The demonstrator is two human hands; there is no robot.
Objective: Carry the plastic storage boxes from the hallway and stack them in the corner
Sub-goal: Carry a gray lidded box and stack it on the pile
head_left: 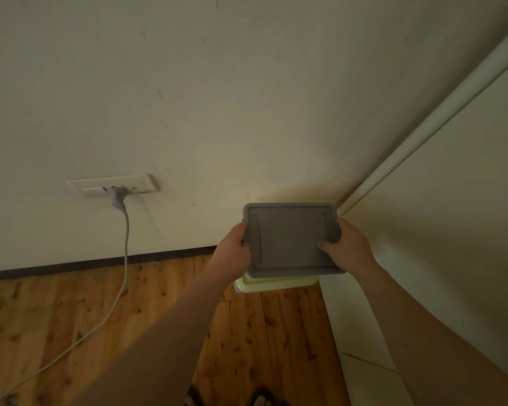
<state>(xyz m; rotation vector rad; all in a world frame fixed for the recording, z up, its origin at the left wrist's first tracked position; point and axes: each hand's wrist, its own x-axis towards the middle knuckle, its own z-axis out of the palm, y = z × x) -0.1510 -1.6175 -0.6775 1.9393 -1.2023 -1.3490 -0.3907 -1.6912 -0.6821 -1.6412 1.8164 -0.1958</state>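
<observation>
A storage box with a grey lid (291,238) is held over the room corner, seen from above. My left hand (235,244) grips its left edge and my right hand (345,244) grips its right edge, thumb on the lid. Directly beneath it a box with a pale yellow-white lid (276,285) sits on the floor in the corner; only its near edge shows. I cannot tell whether the grey box touches the one below.
A wall socket (113,186) holds a plug whose white cable (125,259) trails down across the wooden floor (100,317) to the lower left. A pale wall or door panel (437,230) closes the right side. Sandalled feet (258,401) show at the bottom edge.
</observation>
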